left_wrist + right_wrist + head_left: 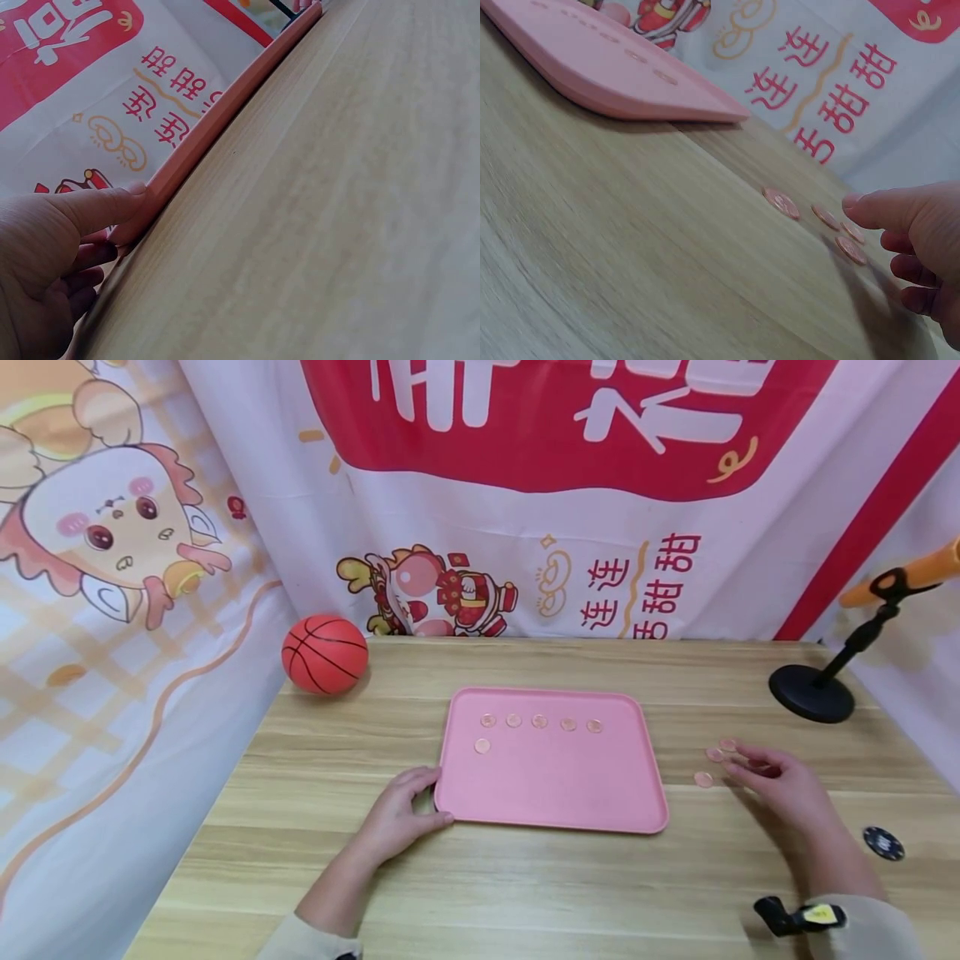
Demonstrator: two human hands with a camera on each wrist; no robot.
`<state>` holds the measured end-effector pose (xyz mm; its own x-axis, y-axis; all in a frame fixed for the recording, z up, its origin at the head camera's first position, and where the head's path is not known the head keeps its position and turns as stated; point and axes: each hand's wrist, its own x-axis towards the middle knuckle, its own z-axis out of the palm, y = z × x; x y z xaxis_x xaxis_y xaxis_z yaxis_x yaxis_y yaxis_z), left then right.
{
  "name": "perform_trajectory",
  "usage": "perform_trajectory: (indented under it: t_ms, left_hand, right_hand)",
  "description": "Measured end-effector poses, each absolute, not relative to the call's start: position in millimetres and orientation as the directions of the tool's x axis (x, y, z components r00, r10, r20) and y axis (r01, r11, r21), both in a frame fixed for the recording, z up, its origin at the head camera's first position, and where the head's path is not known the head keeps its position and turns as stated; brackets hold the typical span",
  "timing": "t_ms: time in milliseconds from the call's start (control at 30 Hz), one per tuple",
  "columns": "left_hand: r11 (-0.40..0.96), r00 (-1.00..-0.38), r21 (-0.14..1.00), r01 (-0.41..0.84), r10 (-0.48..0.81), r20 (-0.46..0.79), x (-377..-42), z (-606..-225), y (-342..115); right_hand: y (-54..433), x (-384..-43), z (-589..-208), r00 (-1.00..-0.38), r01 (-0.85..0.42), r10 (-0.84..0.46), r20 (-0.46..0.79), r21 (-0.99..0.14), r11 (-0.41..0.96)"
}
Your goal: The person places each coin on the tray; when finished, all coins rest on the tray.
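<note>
A pink tray [562, 789] lies flat on the table. My left hand [405, 810] grips its near left corner, thumb on the front edge and fingers at the left side. In the left wrist view the thumb [112, 206] presses on the tray's rim [199, 150]. Inside the tray, several copper-coloured coins [539, 721] form a row, with a single coin [482, 746] below its left end. Right of the tray, my right hand [787, 789] hovers by loose coins [703, 779]. Its thumb [881, 208] is apart from the fingers, close over the coins [850, 250].
A red toy basketball [325, 654] sits at the back left. The round black base [812, 693] of a stand with an orange top is at the back right. A dark poker chip [883, 843] lies right of my right forearm. Printed cloth [450, 510] hangs behind the table.
</note>
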<state>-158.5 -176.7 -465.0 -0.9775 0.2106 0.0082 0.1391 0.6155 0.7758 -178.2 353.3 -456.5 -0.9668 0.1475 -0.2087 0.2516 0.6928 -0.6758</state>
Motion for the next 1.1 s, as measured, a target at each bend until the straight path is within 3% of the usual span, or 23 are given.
perform_trajectory:
  t_ms: [467,800,1100]
  left_hand:
    - [0.614,-0.978,0.778,0.135,0.21,0.004,-159.7,-465.7,-176.9]
    - [0.615,-0.976,0.772,0.159,0.216,0.029,-159.1,-467.6,-177.4]
    - [0.615,-0.976,0.772,0.16,0.217,0.03,-159.0,-466.5,-177.0]
  right_hand:
    - [362.7,-184.0,-455.9,-0.946,0.274,0.109,-0.304,-0.577,0.769]
    - [364.3,-185.3,-454.0,-0.966,0.207,0.084,-0.246,-0.534,0.82]
    - [362.5,-179.8,-456.5,-0.978,0.186,0.093,-0.189,-0.564,0.805]
